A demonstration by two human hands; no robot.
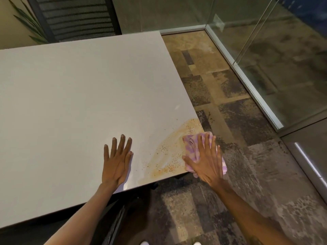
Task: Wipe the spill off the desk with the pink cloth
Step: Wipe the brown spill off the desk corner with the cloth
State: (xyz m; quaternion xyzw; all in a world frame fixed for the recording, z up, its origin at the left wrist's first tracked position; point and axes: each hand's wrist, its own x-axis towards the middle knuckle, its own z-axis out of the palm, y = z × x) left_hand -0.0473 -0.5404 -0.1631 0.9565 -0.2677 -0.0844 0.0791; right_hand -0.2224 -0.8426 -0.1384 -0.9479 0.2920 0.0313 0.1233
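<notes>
My right hand presses flat, fingers spread, on the pink cloth; the spill lies just leftward, toward my flat, empty left hand.

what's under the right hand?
The pink cloth, pressed flat by the right hand at the desk corner, overhanging its edge. The orange spill lies beside it; any spill beneath the cloth is hidden.

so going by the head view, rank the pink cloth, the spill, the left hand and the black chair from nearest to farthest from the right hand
1. Pink cloth: directly under the flat right hand, at the desk's right edge.
2. Spill: orange smear just left of the cloth.
3. Left hand: flat on the desk, beyond the spill.
4. Black chair: past the desk's far edge.
</notes>
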